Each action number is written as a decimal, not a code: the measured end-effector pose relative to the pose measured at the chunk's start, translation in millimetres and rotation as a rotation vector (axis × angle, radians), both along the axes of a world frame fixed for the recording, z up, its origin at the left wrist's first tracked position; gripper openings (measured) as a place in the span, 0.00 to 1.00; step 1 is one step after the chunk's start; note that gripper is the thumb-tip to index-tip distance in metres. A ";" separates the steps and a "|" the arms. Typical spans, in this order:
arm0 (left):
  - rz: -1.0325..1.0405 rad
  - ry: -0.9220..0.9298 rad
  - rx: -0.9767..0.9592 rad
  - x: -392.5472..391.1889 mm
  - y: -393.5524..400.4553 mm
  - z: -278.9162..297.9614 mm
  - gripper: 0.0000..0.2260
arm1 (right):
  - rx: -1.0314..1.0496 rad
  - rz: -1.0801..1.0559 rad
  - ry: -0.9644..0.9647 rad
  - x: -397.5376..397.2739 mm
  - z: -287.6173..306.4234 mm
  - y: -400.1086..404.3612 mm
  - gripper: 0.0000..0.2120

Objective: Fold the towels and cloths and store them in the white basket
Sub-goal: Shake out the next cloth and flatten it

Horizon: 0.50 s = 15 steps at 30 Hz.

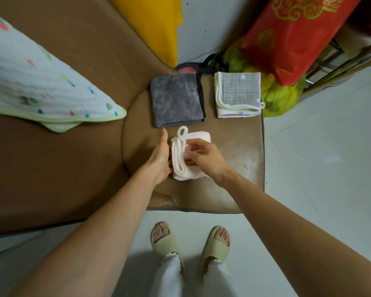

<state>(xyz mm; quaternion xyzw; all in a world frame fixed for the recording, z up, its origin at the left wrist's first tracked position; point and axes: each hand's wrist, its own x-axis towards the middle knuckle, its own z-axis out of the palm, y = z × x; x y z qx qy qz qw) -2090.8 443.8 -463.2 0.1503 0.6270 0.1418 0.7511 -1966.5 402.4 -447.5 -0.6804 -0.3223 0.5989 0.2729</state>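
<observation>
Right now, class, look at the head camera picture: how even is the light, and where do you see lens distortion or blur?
Head view: soft, even indoor light with faint shadows; wide-angle bending curves the brown cushion edges and stretches the forearms; the right hand on the pink-white towel looks slightly motion-blurred; mild sheen on the floor tiles.

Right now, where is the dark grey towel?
In the head view the dark grey towel lies folded on the brown cushion, left of the star cloth and just beyond the white cloth in the hands.
</observation>
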 end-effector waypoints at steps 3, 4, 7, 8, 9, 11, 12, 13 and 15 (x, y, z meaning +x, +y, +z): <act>-0.058 -0.022 0.048 -5.7 -1.3 -12.6 0.29 | -0.018 0.036 0.067 -0.4 -5.0 -6.5 0.18; -0.088 -0.010 0.081 -6.8 -1.7 -15.8 0.27 | -0.019 0.035 0.092 0.7 -6.6 -8.3 0.18; -0.156 -0.012 0.168 -7.6 -6.1 -14.1 0.24 | -0.032 -0.042 0.223 7.1 -8.7 -10.2 0.18; -0.166 -0.036 0.195 -7.4 -7.6 -13.8 0.23 | -0.045 -0.084 0.275 10.6 -9.5 -10.3 0.19; -0.178 -0.049 0.224 -6.5 -9.2 -13.1 0.23 | -0.059 -0.112 0.322 14.6 -10.5 -10.6 0.20; -0.197 0.025 0.260 -3.1 -10.0 -13.1 0.20 | -0.079 -0.095 0.398 21.6 -10.4 -12.0 0.21; -0.185 0.098 0.263 -1.0 -8.8 -13.9 0.16 | -0.085 -0.067 0.422 24.2 -9.9 -13.3 0.20; -0.167 0.163 0.264 1.4 -6.9 -14.2 0.12 | -0.081 -0.041 0.420 26.8 -8.4 -13.8 0.19; -0.153 0.229 0.278 5.8 -3.2 -12.0 0.08 | -0.010 -0.058 0.289 33.1 -3.9 -13.4 0.15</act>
